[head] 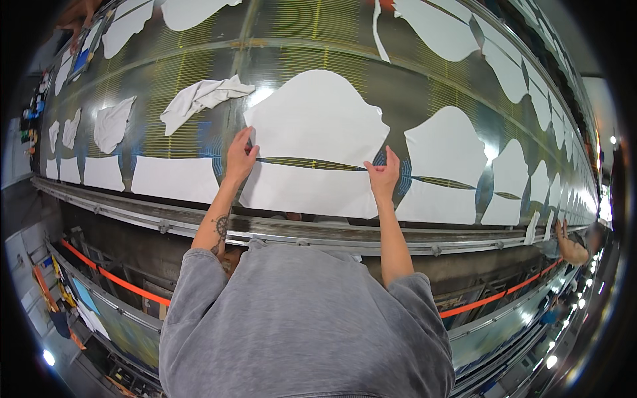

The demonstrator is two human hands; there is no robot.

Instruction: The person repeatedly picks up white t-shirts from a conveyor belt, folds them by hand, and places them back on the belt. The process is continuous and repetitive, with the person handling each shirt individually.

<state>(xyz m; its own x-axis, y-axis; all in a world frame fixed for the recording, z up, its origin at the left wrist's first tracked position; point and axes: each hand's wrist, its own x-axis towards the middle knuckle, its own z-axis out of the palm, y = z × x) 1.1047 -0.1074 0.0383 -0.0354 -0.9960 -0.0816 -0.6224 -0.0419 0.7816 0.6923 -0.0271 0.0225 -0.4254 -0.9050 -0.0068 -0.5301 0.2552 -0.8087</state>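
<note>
A white cut fabric panel with a rounded top (318, 117) lies flat on the long printing table (234, 64) before me. Its lower edge runs beside a second white panel (308, 186), with a narrow lens-shaped gap between them. At the upper panel's left corner is my left hand (241, 158), thumb and fingers apart at the fabric's edge. My right hand (384, 174) is by the opposite corner, its thumb near the edge and its fingers spread. Neither hand has fabric visibly closed in it. Yellow and blue guide lines mark the table surface.
Crumpled white fabric pieces (204, 99) (113, 124) lie to the left. More panels (445, 159) run in a row to the right. A metal rail (298, 241) borders the table's near edge. Another person's arm (572, 248) is at the far right, and a hand (74, 42) at upper left.
</note>
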